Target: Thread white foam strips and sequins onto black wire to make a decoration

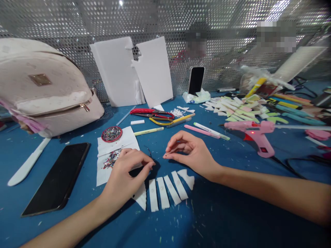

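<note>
My left hand (130,168) is closed in a pinch on a thin dark thread (148,150) that curves up from its fingertips. Thumb and forefinger of my right hand (190,151) are pressed together on a tiny dark bead (166,156), a short way from the left fingertips. Below both hands, several white paper strips (161,193) lie fanned out, some with a clear dot. A ragged white end piece (187,178) is at their right; a pointed white piece (141,197) lies partly under my left hand. Small multicoloured beads (110,159) are spread on a white paper (131,137).
A red-rimmed dish (121,131) of beads sits on the paper. Red-handled scissors (141,112), markers (201,131) and a pink glue gun (261,129) lie beyond my hands. At left are a black phone (58,177), a white knife-shaped tool (28,165) and a backpack (51,86).
</note>
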The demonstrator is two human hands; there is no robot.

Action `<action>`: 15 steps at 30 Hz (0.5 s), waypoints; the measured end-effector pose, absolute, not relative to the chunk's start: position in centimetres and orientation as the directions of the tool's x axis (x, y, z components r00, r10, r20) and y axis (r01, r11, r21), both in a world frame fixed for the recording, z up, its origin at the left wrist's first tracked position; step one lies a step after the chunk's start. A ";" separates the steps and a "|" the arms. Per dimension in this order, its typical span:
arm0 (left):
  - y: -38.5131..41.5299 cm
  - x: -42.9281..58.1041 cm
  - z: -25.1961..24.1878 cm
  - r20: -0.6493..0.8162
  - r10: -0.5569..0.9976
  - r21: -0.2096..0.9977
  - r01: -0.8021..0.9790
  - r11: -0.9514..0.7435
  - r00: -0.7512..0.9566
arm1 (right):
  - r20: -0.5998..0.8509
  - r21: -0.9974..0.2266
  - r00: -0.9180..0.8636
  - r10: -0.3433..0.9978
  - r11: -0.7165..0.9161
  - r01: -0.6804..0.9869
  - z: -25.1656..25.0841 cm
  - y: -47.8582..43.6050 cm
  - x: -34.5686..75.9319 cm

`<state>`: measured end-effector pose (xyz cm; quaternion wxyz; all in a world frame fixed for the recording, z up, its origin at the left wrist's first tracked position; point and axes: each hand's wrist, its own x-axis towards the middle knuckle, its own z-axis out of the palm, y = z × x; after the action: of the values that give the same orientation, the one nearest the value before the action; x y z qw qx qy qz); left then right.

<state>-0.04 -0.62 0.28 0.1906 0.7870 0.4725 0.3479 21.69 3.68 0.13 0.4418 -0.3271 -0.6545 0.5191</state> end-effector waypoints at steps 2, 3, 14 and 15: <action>-0.6 -0.1 0.3 0.369 0.874 0.624 0.612 -0.486 0.317 | 0.244 -0.967 -0.396 0.885 0.253 -0.029 0.2 3.6 21.7; -0.7 -0.1 0.3 0.369 0.873 0.624 0.612 -0.487 0.319 | 0.249 -0.965 -0.397 0.883 0.260 -0.026 0.2 3.6 21.7; -0.8 0.2 0.7 0.392 0.842 0.585 0.606 -0.540 0.372 | 0.301 -0.943 -0.451 0.840 0.332 -0.011 0.2 3.7 21.8; -0.9 0.2 0.7 0.395 0.838 0.578 0.606 -0.546 0.378 | 0.303 -0.942 -0.456 0.837 0.335 -0.011 0.2 3.7 21.8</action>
<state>0.17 -0.86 0.72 0.1716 0.8120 0.4445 0.3370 21.75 3.70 0.18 0.4287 -0.2968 -0.6954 0.4945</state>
